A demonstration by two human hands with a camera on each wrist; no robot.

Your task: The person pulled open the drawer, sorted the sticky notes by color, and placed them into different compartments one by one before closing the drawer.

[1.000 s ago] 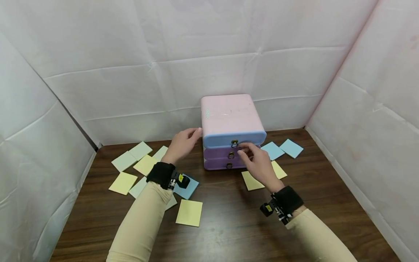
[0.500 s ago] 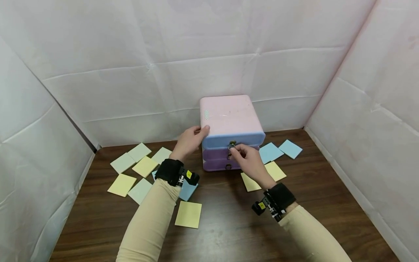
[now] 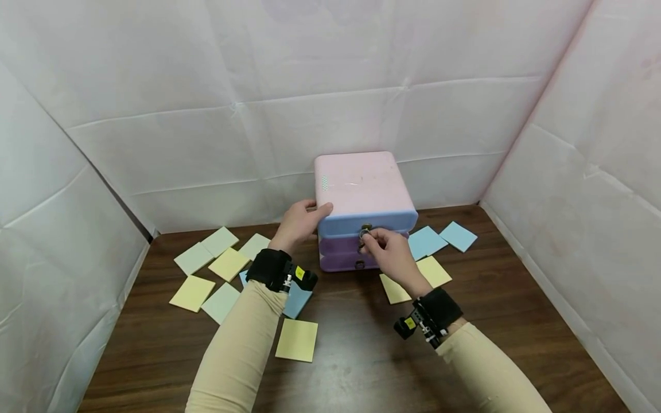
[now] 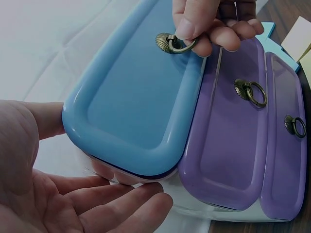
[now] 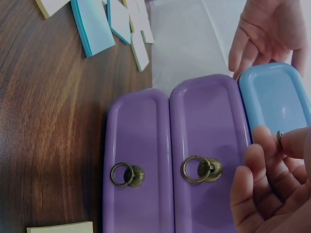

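Left hand (image 3: 298,222) flat against left side of pink drawer box (image 3: 361,182), fingers straight and spread, thumb at top drawer (image 4: 141,97) corner. Box at back middle of wooden table (image 3: 361,350), sticky notes (image 3: 296,339) either side. Right hand (image 3: 389,254) pinching top drawer's brass ring pull (image 4: 172,42), wrist low, forearm angled in from right.

The right hand (image 3: 388,252) is covering the middle drawer's ring (image 4: 250,91) in the head view; the bottom drawer (image 4: 287,141) is running off the left-wrist frame's edge.
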